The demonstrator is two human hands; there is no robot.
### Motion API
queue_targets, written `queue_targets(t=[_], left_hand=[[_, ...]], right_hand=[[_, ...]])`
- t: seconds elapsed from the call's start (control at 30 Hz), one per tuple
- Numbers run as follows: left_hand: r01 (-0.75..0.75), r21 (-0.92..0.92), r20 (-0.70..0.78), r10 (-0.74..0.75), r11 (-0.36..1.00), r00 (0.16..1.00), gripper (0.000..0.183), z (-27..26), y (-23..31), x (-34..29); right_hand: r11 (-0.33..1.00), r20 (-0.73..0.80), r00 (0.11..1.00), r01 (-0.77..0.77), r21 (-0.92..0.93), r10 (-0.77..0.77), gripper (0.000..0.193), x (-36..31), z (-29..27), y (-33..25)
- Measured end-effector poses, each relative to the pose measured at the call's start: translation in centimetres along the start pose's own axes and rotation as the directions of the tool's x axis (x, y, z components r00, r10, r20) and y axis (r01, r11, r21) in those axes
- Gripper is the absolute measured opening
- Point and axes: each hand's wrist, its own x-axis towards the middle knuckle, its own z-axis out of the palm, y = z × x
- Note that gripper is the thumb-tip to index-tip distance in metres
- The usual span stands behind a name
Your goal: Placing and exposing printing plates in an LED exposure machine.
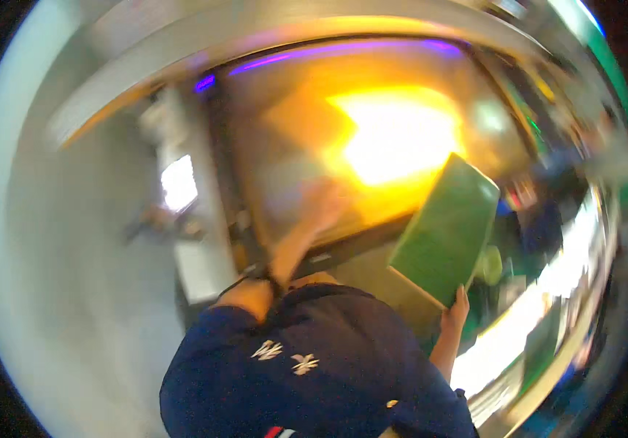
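My right hand [457, 310] grips the lower corner of a flat green rectangular panel [449, 230], which is held tilted. The panel's far corner overlaps the lower right part of a large dark-framed bed [284, 153] lit by bright yellow light. Over the near left part of that bed reaches my left hand [326, 204]. Motion and glare smear its fingers, so whether it touches the surface or holds anything is unclear. A dark band circles the left wrist.
Left of the bed, a small bright screen [179, 184] stands on a pale ledge. A curved pale hood edge [270, 36] spans the far side, with violet light below it. To the right are a bright white lit strip [507, 336] and blurred clutter.
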Motion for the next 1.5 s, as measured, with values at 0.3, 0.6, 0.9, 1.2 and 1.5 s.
queue_targets(t=[0.3, 0.6, 0.9, 1.2, 1.5], left_hand=[[-0.107, -0.216, -0.006, 0.108, 0.971, 0.994, 0.054, 4.4, 8.5, -4.7], [-0.017, -0.854, 0.498, 0.827, 0.520, 0.260, 0.053, 15.0, 46.6, -19.1], [0.761, -0.263, 0.612, 0.712, 0.593, -0.343, 0.044, 14.5, 66.7, -32.6], [0.852, -0.436, 0.760, 0.625, 0.289, 0.177, 0.030, 12.3, 55.4, -21.2], [0.674, -0.688, 0.633, 0.231, -0.271, 0.739, 0.044, 2.7, 26.5, -7.8]], right_hand=[[0.990, -0.676, 0.735, 0.055, 0.131, 0.049, 0.034, -19.1, -14.7, 9.0], [0.699, -0.629, 0.611, 0.164, 0.696, 0.482, 0.039, -29.5, -25.7, 17.9], [0.927, -0.579, 0.734, -0.196, 0.321, 0.355, 0.056, -34.0, -31.9, 13.7], [0.983, -0.052, 0.998, -0.048, -0.176, 0.040, 0.042, -26.2, -23.8, 1.4], [0.951, 0.349, 0.936, 0.064, -0.302, 0.048, 0.056, -8.7, -4.0, -2.4]])
